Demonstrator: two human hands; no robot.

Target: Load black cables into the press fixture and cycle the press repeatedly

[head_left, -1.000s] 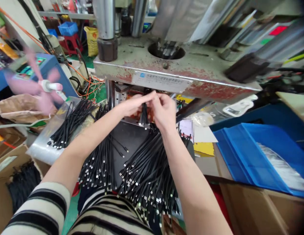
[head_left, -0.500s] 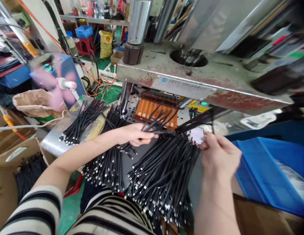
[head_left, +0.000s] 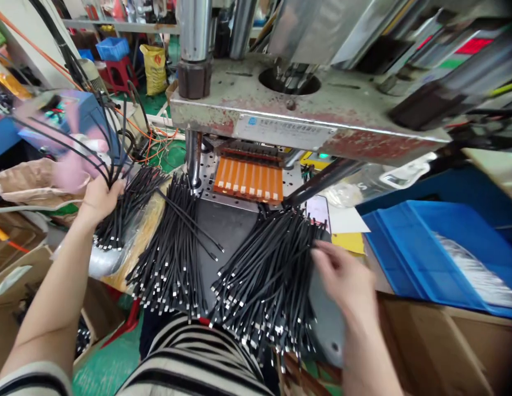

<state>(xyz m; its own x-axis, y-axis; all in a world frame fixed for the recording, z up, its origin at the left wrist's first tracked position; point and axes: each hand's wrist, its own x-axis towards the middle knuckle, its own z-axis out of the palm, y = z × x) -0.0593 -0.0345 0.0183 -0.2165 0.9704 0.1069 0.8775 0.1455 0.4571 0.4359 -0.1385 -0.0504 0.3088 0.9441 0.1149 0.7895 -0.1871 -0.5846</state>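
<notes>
A small bunch of black cables [head_left: 80, 146] is gripped in the left hand [head_left: 99, 199], far to the left. The hand is closed around the low ends of the bunch, and the loose ends are fanned up and out above it. Just beside this hand, a left pile of black cables [head_left: 130, 201] is laid on a shiny silver sheet [head_left: 101, 258].

A middle pile of cables [head_left: 173, 247] is spread on the dark work plate [head_left: 227, 231], and a bigger right pile of cables [head_left: 264, 269] is laid next to it. Small silver tips are seen on the near ends of the cables.

The right hand [head_left: 342, 275] is held open with the fingers [head_left: 322, 256] spread. The right edge of the right pile is touched by the fingertips, and nothing is gripped.

An orange mould block [head_left: 248, 180] with a row of slots is seen behind the piles, under the rusty metal plate of the press [head_left: 281, 118]. A blue bin [head_left: 421, 247] is set to the right. A blurred pink fan [head_left: 72, 162] and a brown paper bag [head_left: 27, 181] are seen at the far left. A striped shirt [head_left: 198, 357] is seen at the near edge.
</notes>
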